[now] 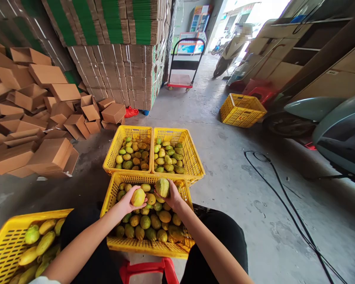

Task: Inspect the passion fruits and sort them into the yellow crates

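My left hand (126, 203) is closed around a smooth yellow fruit, which looks like a small papaya (138, 197). Beside it, my right hand (173, 196) grips a greener, ribbed papaya (162, 187) from its right side. Both fruits are held apart, above a yellow plastic crate (148, 245) between my knees. Many green-to-yellow papayas (155, 221) fill that crate. Just beyond stand two more yellow crates side by side: the left one (108, 159) holds mixed yellow and green papayas, and the right one (193, 157) holds mostly green ones.
At lower left is another yellow crate (6, 240) of longer papayas. A red stool (149, 267) shows between my legs. Folded cartons (53, 156) pile up at left, below stacked cardboard (112, 71). Rightward are a yellow crate (239, 112), a black cable (279, 181) and a scooter (337, 122).
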A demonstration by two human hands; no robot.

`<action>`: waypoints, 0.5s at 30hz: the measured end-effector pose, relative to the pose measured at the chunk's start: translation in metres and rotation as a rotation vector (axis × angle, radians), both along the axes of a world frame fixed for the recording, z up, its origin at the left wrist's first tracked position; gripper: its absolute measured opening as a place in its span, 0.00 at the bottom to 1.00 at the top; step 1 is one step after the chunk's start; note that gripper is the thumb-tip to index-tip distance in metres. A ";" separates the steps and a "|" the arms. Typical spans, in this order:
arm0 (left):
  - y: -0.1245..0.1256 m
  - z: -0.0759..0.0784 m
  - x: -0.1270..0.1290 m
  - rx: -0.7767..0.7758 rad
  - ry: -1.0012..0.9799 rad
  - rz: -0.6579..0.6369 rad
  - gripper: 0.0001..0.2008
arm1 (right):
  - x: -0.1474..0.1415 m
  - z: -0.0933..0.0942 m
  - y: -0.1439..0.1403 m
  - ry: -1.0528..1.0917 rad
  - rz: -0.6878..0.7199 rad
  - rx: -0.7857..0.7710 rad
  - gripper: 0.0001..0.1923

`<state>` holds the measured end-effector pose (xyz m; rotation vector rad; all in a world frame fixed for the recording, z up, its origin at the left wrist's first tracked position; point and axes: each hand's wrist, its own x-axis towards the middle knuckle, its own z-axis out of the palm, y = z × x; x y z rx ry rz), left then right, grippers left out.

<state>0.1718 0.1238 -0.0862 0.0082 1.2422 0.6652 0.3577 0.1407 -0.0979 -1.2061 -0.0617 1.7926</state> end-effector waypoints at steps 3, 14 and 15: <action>0.000 0.002 0.000 0.007 -0.001 0.000 0.11 | -0.002 0.003 -0.001 -0.003 -0.016 -0.004 0.18; 0.000 -0.001 0.000 -0.057 -0.009 0.024 0.09 | -0.001 0.019 -0.004 -0.022 0.041 -0.008 0.20; 0.000 -0.001 0.000 -0.064 -0.019 0.026 0.09 | -0.001 0.020 -0.005 -0.022 0.052 -0.018 0.20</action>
